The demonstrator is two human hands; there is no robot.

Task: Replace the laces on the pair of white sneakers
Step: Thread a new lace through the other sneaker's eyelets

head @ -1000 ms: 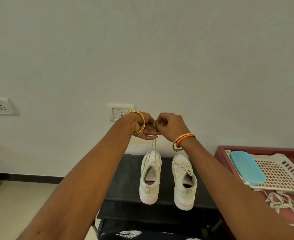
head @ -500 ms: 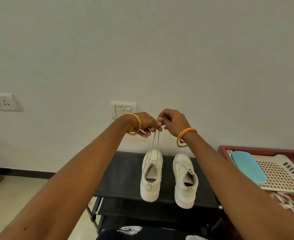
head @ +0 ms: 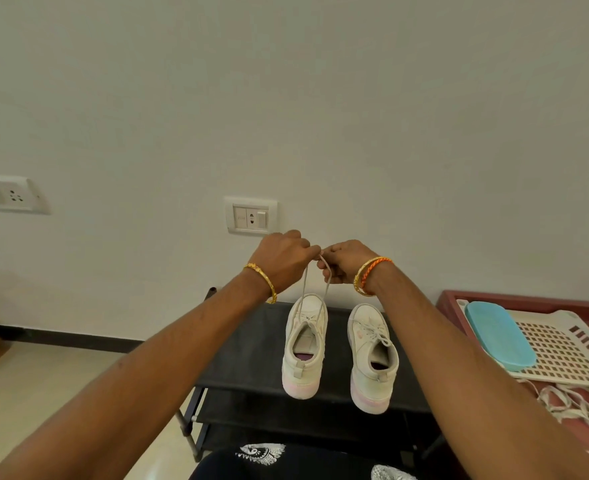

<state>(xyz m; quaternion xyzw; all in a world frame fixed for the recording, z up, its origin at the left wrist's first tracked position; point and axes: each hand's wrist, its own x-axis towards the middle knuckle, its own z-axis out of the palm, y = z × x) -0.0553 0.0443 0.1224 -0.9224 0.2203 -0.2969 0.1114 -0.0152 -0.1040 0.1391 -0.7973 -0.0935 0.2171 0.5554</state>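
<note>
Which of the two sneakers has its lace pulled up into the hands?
The left sneaker: its lace runs up taut to the left hand and right hand. The right sneaker has its lace lying loose on top.

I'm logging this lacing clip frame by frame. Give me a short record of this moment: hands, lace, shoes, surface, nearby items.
left hand: pinches the lace ends, raised above the shoes
right hand: pinches the same lace ends, next to the left hand
lace: two strands run up from the left shoe to the grip
left shoe: on the black rack, lace pulled up
right shoe: beside it, laced and tied
rack: black, against the wall
tray: white, holds a blue lid
loose laces: in front of the tray
</note>
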